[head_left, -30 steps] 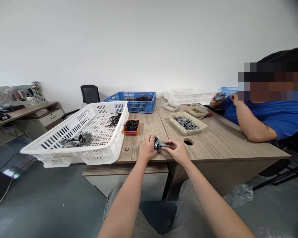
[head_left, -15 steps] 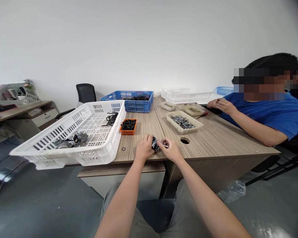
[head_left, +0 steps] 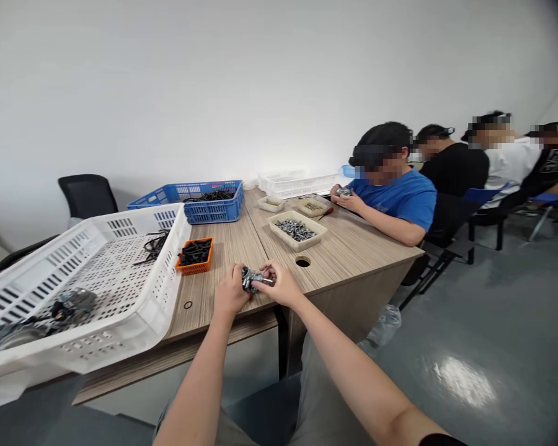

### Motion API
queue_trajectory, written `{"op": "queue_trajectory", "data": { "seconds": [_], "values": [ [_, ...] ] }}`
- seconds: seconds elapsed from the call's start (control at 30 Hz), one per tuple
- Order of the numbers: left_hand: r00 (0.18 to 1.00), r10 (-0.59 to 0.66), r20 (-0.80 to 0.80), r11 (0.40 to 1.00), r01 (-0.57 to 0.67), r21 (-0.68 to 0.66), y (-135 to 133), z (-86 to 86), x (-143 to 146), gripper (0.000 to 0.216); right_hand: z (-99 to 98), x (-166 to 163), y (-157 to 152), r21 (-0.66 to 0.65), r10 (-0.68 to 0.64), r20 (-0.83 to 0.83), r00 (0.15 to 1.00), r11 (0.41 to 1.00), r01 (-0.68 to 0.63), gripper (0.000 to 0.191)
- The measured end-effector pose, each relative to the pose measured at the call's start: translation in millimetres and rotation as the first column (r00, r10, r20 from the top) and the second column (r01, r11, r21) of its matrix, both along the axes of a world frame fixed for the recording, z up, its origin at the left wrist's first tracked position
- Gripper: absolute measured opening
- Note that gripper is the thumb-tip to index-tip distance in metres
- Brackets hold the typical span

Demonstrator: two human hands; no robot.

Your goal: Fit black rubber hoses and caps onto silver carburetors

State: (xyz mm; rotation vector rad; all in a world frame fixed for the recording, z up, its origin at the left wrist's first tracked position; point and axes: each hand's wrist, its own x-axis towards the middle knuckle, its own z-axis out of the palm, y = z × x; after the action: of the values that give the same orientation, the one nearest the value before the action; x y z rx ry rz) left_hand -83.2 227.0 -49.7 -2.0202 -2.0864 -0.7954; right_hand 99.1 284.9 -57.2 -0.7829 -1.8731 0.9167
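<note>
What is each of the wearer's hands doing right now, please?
Left hand: closed around one side of the metal part.
Right hand: closed, fingers at the part's other side; whether it grips anything else cannot be told.

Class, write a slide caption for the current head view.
The left hand and right hand hold a metal part at a table, near an orange basket of black pieces.

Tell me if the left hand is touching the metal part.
Touching. The head view shows the left hand gripping one side of the metal part.
</note>
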Motion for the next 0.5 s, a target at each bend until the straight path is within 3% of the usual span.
{"op": "queue_trajectory", "data": {
  "seconds": [0.1,0.17,0.27,0.33,0.37,0.47,0.5],
  "values": [
    [1.0,-0.011,0.001,1.0,0.011,-0.008,-1,-0.2,-1,0.045,-0.9,2,-12,0.049,-0.058,0.019,0.998,0.997,0.057,0.056],
    [1.0,-0.018,-0.002,1.0,0.018,-0.009,-1,-0.6,-2,0.048,-16.8,13,-33,0.107,-0.139,-0.029,0.99,0.984,0.141,0.056],
    [1.0,0.011,-0.014,1.0,-0.012,-0.003,-1,-2.9,-4,0.049,-71.9,53,-80,0.133,-0.382,-0.179,0.907,0.904,0.407,0.035],
    [0.999,0.036,-0.024,0.999,-0.036,0.01,0,-5.1,-5,0.048,-119.6,96,-111,0.118,-0.528,-0.134,0.839,0.832,0.542,0.028],
    [0.999,0.043,-0.027,0.999,-0.043,0.014,0,-5.9,-6,0.049,-142.3,122,-125,0.051,-0.617,-0.073,0.783,0.782,0.621,0.028],
    [0.997,0.061,-0.042,0.998,-0.061,-0.009,-1,-6.1,-8,0.054,-193.3,208,-157,-0.188,-0.864,0.132,0.486,0.459,0.868,0.036],
    [0.996,0.073,-0.05,0.997,-0.074,-0.022,-1,-5.4,-8,0.056,-204.3,236,-167,-0.212,-0.879,0.186,0.439,0.401,0.891,0.037]
  ]
}}
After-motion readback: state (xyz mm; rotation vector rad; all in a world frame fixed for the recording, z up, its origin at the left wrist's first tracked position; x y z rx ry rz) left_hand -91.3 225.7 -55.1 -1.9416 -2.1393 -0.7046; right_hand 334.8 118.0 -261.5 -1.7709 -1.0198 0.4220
